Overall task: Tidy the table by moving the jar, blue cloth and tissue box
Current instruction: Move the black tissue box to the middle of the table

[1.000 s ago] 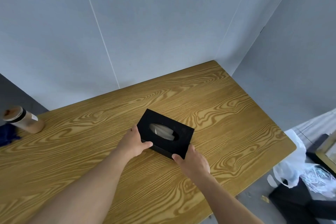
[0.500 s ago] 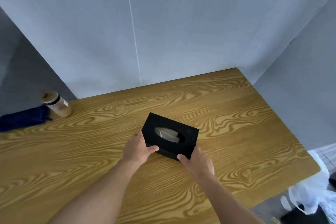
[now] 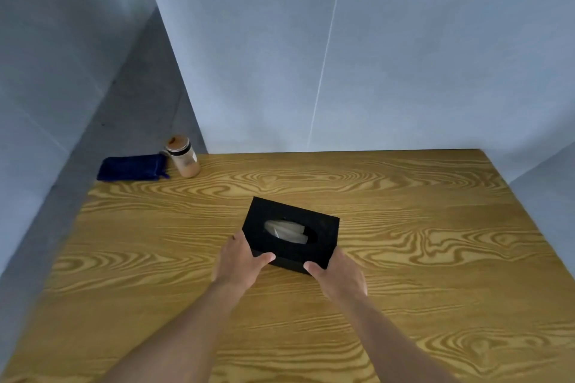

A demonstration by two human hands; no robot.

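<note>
Both hands, left [image 3: 239, 261] and right [image 3: 337, 275], gripped tissue box [image 3: 291, 235] at bench [image 3: 435, 258] centre. Jar [image 3: 183, 157], blue cloth [image 3: 132, 167] sat far left. Next, probably: lift box, carry to spot.

You have one view only, a wide-angle camera worn on the head, looking forward and down across the wooden surface [image 3: 404, 258] from its near edge. It sits close: both forearms run in from the bottom of the frame, the left hand [image 3: 239, 261] and the right hand [image 3: 339, 277] meeting at the tissue box [image 3: 291, 235] near the centre. The far edge and grey wall [image 3: 373, 56] lie at 12 o'clock. The jar [image 3: 183, 157] and blue cloth [image 3: 132, 168] sit far off at 10 o'clock, at the far left corner
</note>
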